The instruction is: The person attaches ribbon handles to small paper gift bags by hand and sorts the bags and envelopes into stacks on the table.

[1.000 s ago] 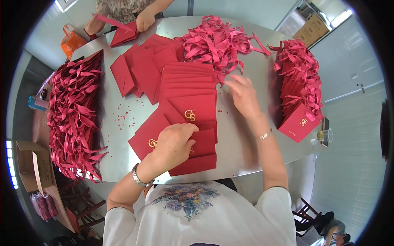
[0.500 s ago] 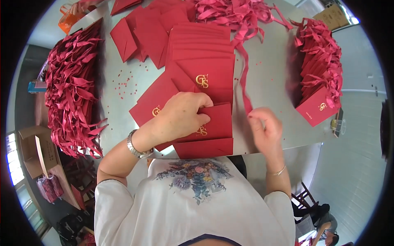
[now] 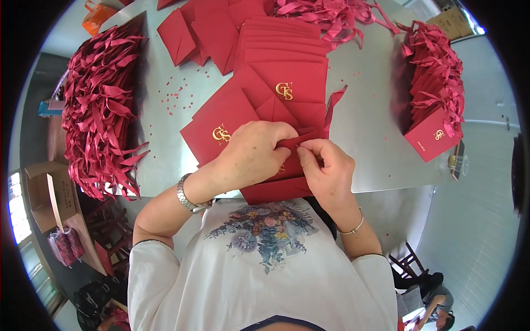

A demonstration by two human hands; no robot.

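Both hands now meet at the near counter (image 3: pixel 375 127) edge: right hand (image 3: pixel 326 165) moved in from the side to join left hand (image 3: pixel 254 151). Both grips pinch a red ribbon (image 3: pixel 331 107) at the top red envelope (image 3: pixel 287 160) of the fanned stack (image 3: pixel 281 60). Done: two ribboned piles, left pile (image 3: pixel 99 105) and right pile (image 3: pixel 436 83), too dense to count. Left: roughly ten envelopes in the stack, a few loose ones (image 3: pixel 193 30), one ribbon heap (image 3: pixel 326 14)
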